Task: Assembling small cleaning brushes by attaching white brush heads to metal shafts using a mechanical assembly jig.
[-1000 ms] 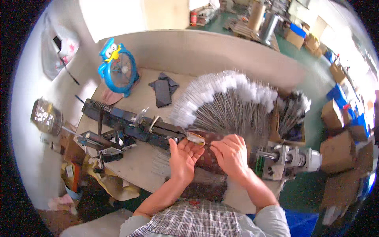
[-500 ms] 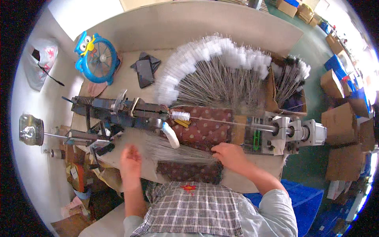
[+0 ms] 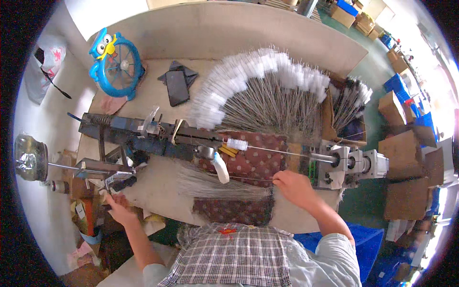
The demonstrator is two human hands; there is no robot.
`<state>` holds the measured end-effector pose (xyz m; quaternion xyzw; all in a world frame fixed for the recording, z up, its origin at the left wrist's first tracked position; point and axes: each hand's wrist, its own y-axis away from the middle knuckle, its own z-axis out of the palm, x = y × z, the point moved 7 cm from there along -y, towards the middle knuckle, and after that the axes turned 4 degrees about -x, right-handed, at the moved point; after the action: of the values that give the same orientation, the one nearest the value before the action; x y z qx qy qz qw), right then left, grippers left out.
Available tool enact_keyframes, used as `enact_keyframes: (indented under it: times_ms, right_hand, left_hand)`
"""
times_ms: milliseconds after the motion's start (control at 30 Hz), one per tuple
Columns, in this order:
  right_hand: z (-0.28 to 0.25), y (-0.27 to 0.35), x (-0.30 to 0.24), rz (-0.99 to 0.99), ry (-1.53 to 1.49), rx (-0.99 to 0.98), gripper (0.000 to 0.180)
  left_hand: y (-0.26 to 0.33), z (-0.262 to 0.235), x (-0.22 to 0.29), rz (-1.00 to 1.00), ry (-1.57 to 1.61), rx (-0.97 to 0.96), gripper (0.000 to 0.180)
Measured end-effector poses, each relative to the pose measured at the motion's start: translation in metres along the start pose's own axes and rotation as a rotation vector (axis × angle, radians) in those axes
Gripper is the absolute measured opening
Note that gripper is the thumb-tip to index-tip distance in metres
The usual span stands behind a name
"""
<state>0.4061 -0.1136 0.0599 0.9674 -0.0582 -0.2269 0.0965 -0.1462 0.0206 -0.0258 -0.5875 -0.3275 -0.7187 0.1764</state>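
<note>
Since 0.5 s ago, my left hand (image 3: 117, 210) dropped to the clutter at the bench's left edge; grip unclear. Right hand (image 3: 294, 187) pinches 1 thin wire (image 3: 248, 179) beside the twisting machine (image 3: 191, 141), above the loose wire bundle (image 3: 215, 187). Finished white brushes (image 3: 248, 79) fan behind.

Blue owl-shaped fan (image 3: 116, 63), white-tipped brushes (image 3: 260, 71), maroon dotted cloth (image 3: 253, 160), black phone (image 3: 177, 88), grey checked apron (image 3: 229, 260)
</note>
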Motion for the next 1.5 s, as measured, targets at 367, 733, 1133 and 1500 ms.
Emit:
enact_keyframes:
  times_ms: [367, 733, 1133, 1500]
  right_hand:
    - [-0.007, 0.003, 0.012, -0.075, -0.075, 0.045, 0.012]
    - [-0.01, 0.01, -0.004, -0.162, 0.095, 0.019, 0.026]
    - [-0.167, 0.037, -0.007, -0.034, 0.38, 0.476, 0.018]
    - [-0.136, -0.008, 0.005, -0.151, -0.018, 0.497, 0.017]
  left_hand:
    - [0.217, 0.193, -0.047, -0.504, 0.063, -0.756, 0.024]
    - [0.293, 0.258, 0.066, -1.149, 0.638, -1.128, 0.04]
    - [0.334, 0.229, 0.045, -0.572, -0.149, -1.744, 0.018]
    - [0.408, 0.37, -0.01, 1.416, -0.834, -1.391, 0.015]
